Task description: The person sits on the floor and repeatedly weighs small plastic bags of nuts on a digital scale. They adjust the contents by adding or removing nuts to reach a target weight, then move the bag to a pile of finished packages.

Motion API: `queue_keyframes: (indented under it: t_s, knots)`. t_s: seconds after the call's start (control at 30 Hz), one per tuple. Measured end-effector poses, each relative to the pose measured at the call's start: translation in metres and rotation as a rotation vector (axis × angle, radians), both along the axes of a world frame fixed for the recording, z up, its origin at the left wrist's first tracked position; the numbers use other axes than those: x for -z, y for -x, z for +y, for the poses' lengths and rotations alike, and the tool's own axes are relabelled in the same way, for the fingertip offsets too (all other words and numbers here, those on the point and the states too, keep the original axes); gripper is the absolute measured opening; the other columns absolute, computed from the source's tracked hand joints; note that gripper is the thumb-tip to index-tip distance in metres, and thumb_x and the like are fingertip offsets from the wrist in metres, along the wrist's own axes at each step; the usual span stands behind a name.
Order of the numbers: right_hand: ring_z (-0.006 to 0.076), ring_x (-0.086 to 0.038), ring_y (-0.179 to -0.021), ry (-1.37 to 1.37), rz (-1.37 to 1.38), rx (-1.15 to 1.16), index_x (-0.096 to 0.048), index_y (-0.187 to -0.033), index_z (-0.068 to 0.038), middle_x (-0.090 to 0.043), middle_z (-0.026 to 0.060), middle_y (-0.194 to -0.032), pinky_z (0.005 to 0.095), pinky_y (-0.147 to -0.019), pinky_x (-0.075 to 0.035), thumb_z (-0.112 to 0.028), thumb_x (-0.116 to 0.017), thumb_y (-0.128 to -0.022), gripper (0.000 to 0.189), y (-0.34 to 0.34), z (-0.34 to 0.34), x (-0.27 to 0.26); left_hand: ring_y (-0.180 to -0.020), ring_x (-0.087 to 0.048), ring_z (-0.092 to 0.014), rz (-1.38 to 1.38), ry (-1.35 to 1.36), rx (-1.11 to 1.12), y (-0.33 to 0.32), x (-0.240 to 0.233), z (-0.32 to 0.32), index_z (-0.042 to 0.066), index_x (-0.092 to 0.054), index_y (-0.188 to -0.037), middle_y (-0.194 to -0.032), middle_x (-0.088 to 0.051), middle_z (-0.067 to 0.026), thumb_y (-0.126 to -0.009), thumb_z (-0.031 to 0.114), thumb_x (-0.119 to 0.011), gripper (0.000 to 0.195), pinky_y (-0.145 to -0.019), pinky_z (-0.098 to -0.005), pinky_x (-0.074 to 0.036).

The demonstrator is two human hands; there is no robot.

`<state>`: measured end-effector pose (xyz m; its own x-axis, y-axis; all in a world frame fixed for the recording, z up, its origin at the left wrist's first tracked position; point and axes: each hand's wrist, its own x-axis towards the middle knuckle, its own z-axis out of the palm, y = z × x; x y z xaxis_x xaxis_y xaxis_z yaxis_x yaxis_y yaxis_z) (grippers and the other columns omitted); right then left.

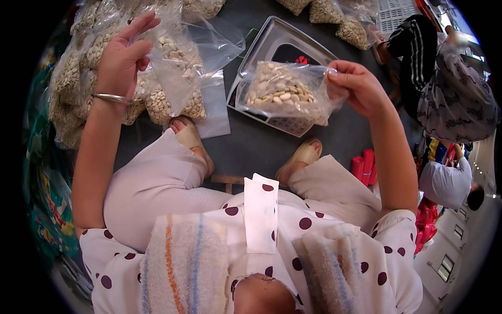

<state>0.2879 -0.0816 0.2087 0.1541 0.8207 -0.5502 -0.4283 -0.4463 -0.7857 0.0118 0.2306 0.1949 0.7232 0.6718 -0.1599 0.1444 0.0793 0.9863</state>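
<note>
In my right hand (353, 84) is the gathered end of a clear plastic bag of flat, pale seeds or beans (284, 92). The bag hangs over the front part of a digital scale (270, 35) with a metal tray; whether it touches the scale I cannot tell. My left hand (127, 53), a metal bangle at its wrist, is raised over the pile of filled bags at the left, fingers apart, with nothing plainly held. Just right of it a filled clear bag (178, 59) has its loose plastic top spread out. Flat clear plastic bags (215, 106) lie on the floor beside the pile.
More filled bags (64, 94) are heaped at the left, and others (325, 11) lie beyond the scale. A white plastic crate (394, 15) stands at the top right. Two people sit along the right side. Red rolls (362, 168) lie right of my foot.
</note>
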Motion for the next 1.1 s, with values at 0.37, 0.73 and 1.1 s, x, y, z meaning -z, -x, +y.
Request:
queue_keyframes:
  t_s: [0.37,0.73,1.1]
  knots:
    - [0.0079,-0.054,-0.058,0.261,-0.725,0.272,-0.063,-0.086,-0.003,-0.061,0.0002,-0.069,0.0237,-0.054,-0.045,-0.019,-0.066,-0.085,0.016,-0.141,0.000,0.123,-0.060,-0.042,-0.001,0.105,0.035,0.022,-0.033,0.008,-0.008,0.006,-0.048,-0.135,-0.130,-0.054,-0.0051,-0.077,-0.003,-0.051,0.058,-0.052,-0.0156,-0.037]
    - [0.0298,-0.057,-0.102,-0.205,-1.735,-0.012,-0.060,-0.098,-0.008,-0.061,0.0092,-0.108,0.0386,-0.087,-0.046,-0.001,-0.057,-0.072,0.027,-0.022,-0.008,0.054,-0.057,-0.042,-0.003,0.122,-0.004,0.069,-0.037,0.009,-0.014,0.005,-0.046,-0.136,-0.132,-0.053,-0.0060,-0.076,0.000,-0.052,0.060,-0.052,-0.0178,-0.039]
    - [0.0278,-0.034,-0.133,0.060,-2.096,-0.583,-0.057,-0.113,-0.007,-0.049,0.0107,-0.131,0.0490,-0.112,-0.017,-0.011,-0.052,-0.084,0.030,-0.003,-0.013,0.127,-0.058,-0.038,0.001,0.145,-0.022,0.085,-0.030,0.001,-0.024,0.008,-0.045,-0.138,-0.135,-0.051,-0.0031,-0.077,-0.001,-0.050,0.061,-0.051,-0.0147,-0.036]
